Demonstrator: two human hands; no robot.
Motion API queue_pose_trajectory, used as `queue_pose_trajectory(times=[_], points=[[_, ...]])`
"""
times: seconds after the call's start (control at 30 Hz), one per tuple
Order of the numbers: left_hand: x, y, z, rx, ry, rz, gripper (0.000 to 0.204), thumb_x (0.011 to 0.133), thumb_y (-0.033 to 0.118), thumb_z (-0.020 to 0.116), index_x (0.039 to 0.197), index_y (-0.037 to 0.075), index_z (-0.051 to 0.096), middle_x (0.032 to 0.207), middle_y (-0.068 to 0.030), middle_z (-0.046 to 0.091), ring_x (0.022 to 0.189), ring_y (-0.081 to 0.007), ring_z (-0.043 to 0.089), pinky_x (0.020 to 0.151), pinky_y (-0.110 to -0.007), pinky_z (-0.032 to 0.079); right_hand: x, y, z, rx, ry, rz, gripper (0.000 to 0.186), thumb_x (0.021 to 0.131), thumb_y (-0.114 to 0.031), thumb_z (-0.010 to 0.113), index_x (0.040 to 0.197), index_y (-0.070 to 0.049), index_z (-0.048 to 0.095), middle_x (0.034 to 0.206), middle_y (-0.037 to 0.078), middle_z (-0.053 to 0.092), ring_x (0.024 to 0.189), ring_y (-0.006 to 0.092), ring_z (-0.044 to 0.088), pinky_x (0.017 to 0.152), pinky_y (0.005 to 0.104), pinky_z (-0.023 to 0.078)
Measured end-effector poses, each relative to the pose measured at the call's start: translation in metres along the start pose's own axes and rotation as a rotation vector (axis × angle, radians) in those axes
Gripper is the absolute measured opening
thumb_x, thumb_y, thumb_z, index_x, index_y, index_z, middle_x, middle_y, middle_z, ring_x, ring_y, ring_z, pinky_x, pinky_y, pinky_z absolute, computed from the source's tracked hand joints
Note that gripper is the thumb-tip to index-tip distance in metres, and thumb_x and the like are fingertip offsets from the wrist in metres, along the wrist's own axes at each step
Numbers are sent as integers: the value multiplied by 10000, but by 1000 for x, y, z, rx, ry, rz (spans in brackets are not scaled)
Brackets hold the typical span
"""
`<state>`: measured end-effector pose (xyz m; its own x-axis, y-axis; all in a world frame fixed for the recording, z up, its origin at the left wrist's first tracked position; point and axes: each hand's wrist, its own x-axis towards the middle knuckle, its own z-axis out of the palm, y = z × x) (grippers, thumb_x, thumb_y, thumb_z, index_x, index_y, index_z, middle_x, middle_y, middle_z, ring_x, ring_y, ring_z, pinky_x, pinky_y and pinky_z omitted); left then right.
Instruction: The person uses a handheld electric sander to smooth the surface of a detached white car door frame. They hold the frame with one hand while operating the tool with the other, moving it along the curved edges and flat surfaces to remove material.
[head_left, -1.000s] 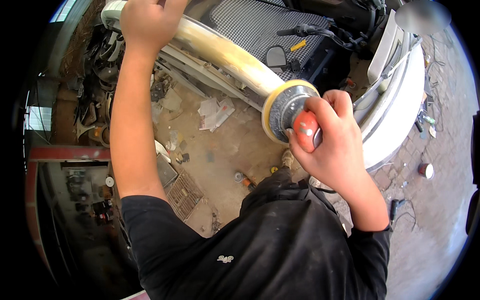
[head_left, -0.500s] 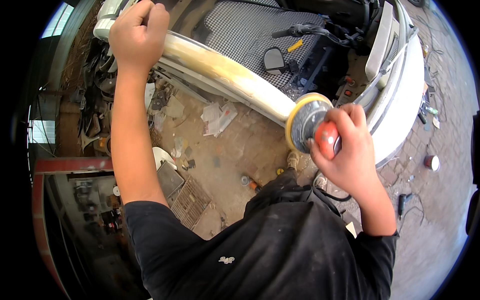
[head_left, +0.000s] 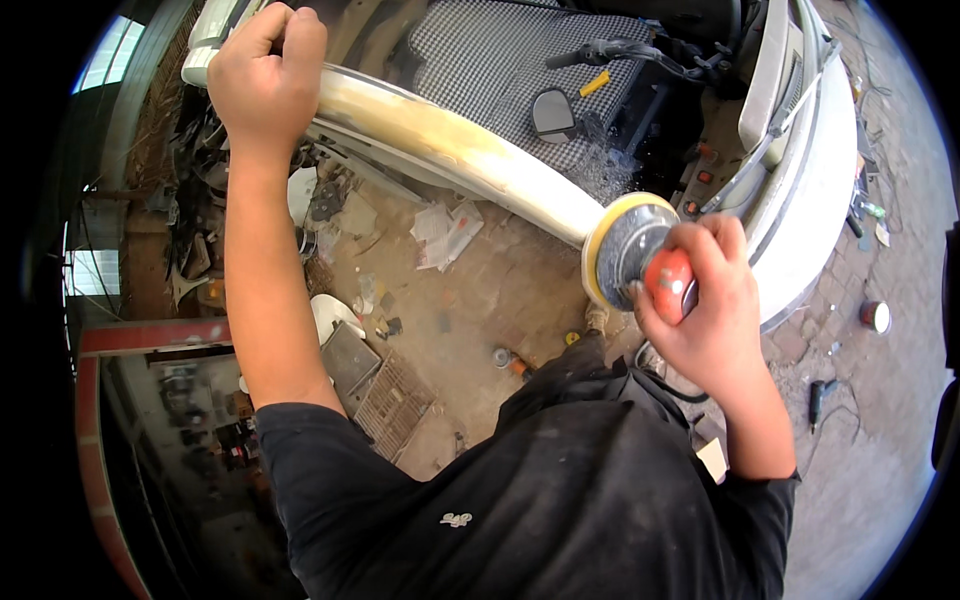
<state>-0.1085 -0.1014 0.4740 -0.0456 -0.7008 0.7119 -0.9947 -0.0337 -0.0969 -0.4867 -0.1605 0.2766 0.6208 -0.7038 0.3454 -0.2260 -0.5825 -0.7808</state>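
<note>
My right hand [head_left: 705, 305] is wrapped round the orange body of a disc sander [head_left: 632, 248], which has a grey dusty housing and a yellow-edged round pad. The pad is tilted against the right end of a white vehicle pillar [head_left: 450, 145], whose middle is sanded to a yellowish patch. At the upper left my left hand [head_left: 265, 85] is closed in a fist at the pillar's other end; whatever its fingers hold, if anything, is hidden. Behind the pillar, a checked seat cover [head_left: 480, 60] carries a mirror [head_left: 553, 115] and a yellow strip [head_left: 594, 83].
A dark hose [head_left: 670, 388] runs near my right forearm. Litter, a wire grate [head_left: 393, 403] and an orange-grey power tool [head_left: 513, 361] lie on the floor. A red-framed opening [head_left: 150, 335] stands at left. On the paving at right are a can [head_left: 875, 317] and a corded tool [head_left: 820, 400].
The sander in my right hand has shifted slightly right and down in the picture. The whole view has shifted a little too; my left hand keeps its place on the pillar.
</note>
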Motion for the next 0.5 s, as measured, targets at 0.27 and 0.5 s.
queue_pose_trajectory(times=[0.27, 0.5], points=[[3, 8, 1, 48, 10, 21, 362, 995, 238, 636, 741, 14, 512, 641, -36, 467, 619, -140, 411, 575, -330, 369, 28, -13, -4, 66, 8, -20, 424, 770, -104, 825, 1154, -44, 653, 1113, 186, 582, 934, 416, 679, 827, 470, 585], [7, 11, 0, 56, 0, -63, 365, 950, 252, 667, 695, 22, 544, 626, -85, 526, 591, -228, 473, 572, -382, 392, 30, -6, -3, 73, 63, -31, 440, 772, -109, 828, 1167, -48, 644, 1087, 178, 568, 925, 396, 673, 820, 458, 580]])
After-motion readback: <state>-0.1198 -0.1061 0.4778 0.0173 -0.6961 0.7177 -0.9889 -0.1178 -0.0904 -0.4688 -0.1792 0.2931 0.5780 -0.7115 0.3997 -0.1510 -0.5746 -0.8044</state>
